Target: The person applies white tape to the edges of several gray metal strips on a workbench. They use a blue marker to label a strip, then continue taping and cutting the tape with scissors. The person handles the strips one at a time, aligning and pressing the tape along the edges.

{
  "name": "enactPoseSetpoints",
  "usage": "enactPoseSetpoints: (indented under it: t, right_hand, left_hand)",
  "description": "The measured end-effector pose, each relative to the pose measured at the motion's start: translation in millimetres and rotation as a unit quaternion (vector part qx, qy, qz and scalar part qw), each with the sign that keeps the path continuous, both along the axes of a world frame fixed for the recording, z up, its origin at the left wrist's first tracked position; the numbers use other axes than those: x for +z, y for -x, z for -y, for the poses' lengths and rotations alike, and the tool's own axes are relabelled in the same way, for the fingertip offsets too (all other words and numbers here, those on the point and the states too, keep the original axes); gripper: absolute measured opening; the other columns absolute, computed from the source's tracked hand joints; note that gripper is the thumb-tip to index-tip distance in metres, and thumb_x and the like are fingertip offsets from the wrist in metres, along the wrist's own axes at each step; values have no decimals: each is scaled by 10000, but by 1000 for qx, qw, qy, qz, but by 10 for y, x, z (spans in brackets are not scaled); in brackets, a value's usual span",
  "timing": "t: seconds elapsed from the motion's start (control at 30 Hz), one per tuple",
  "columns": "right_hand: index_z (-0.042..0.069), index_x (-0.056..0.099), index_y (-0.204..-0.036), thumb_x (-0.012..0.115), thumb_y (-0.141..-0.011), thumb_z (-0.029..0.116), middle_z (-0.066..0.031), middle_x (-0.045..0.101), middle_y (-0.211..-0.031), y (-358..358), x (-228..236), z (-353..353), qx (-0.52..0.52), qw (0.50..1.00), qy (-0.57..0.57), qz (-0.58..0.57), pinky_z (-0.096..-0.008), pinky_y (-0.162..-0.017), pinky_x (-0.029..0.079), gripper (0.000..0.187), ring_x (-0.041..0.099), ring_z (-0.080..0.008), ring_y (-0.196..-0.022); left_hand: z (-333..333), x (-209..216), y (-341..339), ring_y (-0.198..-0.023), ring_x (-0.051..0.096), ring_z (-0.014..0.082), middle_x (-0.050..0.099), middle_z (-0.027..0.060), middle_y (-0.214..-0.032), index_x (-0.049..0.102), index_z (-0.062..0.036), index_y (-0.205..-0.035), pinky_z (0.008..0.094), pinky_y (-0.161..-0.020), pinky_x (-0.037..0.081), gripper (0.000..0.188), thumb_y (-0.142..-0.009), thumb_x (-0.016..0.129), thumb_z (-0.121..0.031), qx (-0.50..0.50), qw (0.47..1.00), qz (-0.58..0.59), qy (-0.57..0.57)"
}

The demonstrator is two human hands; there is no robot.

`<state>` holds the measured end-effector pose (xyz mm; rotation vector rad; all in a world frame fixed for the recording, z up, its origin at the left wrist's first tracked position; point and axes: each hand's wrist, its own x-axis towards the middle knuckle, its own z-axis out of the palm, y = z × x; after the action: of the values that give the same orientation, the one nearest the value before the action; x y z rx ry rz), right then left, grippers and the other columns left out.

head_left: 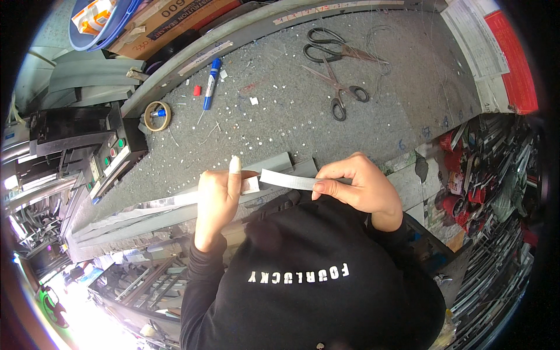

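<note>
My right hand [361,184] pinches a flat pale strip [289,179] with a finely ribbed or meshed surface between thumb and fingers. The strip's free end points toward my left hand [219,195]. That hand is closed, its thumb up with a cream-coloured cover [235,165] on the tip. A short white piece [251,185] sticks out from its fingers, a small gap away from the strip's end. Whether it belongs to the long white strips [157,201] lying left of the hand is hidden. Grey flat bars [274,166] lie at the bench edge just beyond both hands.
Two pairs of scissors [335,84] lie on the grey bench [245,125], right of a blue marker [212,83], its red cap [197,90] and a tape roll [157,116]. A machine with push buttons [114,153] stands left. Bundled metal strips [496,233] fill the right.
</note>
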<state>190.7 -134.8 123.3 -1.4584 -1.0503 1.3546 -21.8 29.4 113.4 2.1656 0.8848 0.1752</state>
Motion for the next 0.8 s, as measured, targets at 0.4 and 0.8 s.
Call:
enactPoseSetpoints:
  t: [0.4, 0.8]
  right_hand:
    - [4, 701, -842, 646, -916, 215, -91, 672, -691, 14, -42, -1, 4, 999, -30, 21, -278, -605, 454, 230, 619, -101, -641]
    - [10, 705, -844, 649, -911, 212, -92, 673, -698, 28, -71, 18, -16, 998, -51, 25, -280, -612, 457, 221, 624, -108, -648]
  left_hand:
    - [6, -22, 3, -476, 605, 239, 619, 104, -546, 758, -28, -830, 325, -551, 488, 521, -1039, 348, -273, -2, 1000, -12, -1]
    - [12, -15, -1, -473, 609, 228, 607, 95, -529, 761, -32, -850, 325, -543, 488, 504, -1035, 360, -275, -6, 1000, -17, -6]
